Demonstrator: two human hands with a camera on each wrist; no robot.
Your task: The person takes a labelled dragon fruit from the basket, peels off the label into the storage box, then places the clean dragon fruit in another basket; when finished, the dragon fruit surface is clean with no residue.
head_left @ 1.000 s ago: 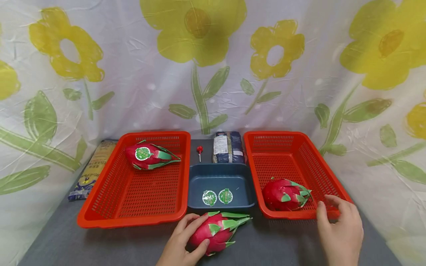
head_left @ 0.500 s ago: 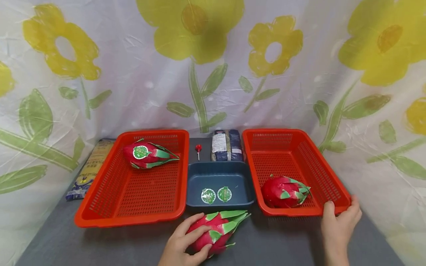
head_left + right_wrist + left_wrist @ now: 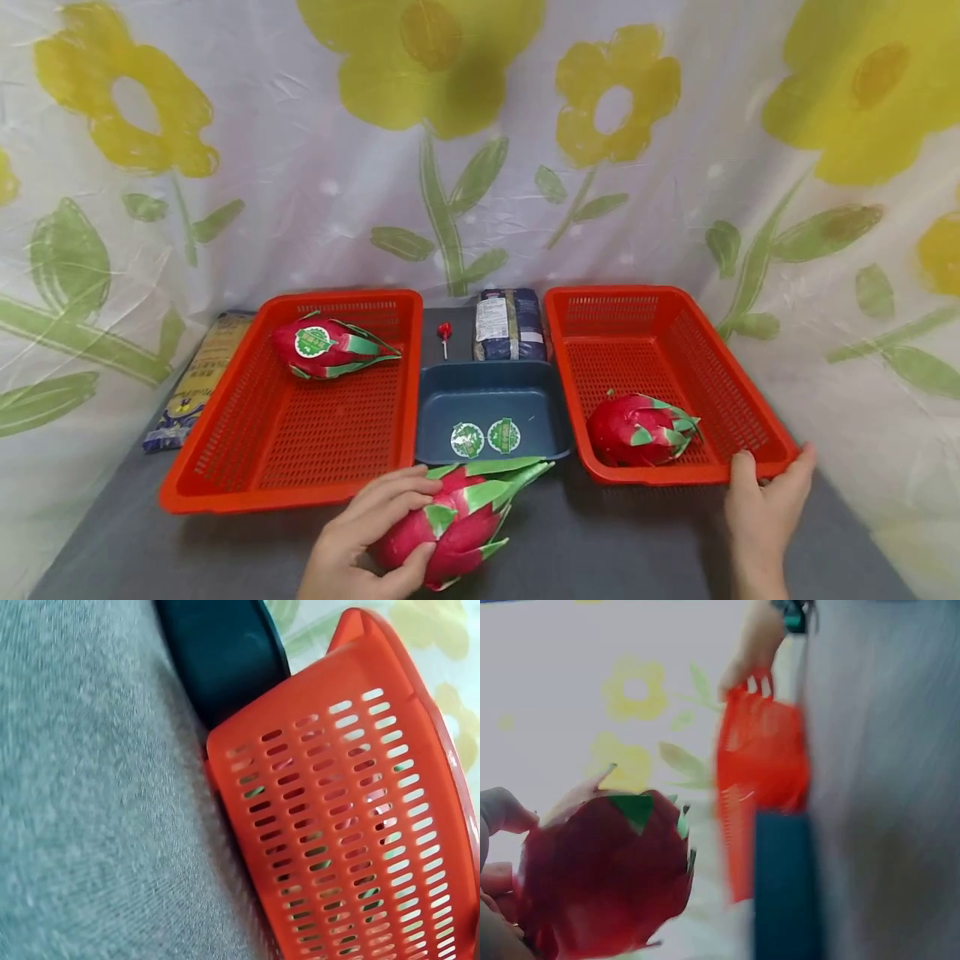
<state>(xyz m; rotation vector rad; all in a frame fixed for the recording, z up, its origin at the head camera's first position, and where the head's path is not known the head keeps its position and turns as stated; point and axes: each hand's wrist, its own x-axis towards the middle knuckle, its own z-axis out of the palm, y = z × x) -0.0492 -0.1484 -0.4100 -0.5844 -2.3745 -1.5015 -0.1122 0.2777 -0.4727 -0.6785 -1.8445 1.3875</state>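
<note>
moved leftward since the earlier frame, a dragon fruit (image 3: 453,542) is clamped by the left hand (image 3: 360,537), its leaves (image 3: 487,493) pointing away from the grip; lift is hard to judge. rightward, a red basket (image 3: 652,477) is gripped at its near corner by the right hand (image 3: 767,517), seemingly for steadying.

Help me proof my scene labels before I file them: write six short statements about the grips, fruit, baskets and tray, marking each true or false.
1. The left grip holds a dragon fruit. True.
2. The right grip holds a lollipop. False: it holds the right red basket at its near right corner.
3. The left red basket contains two dragon fruits. False: only one, a sticker-marked fruit, lies there.
4. The blue tray sits between the two baskets. True.
5. The lollipop lies in the tray. False: it lies behind the tray on the grey table.
6. Two round stickers show in the tray. True.
</note>
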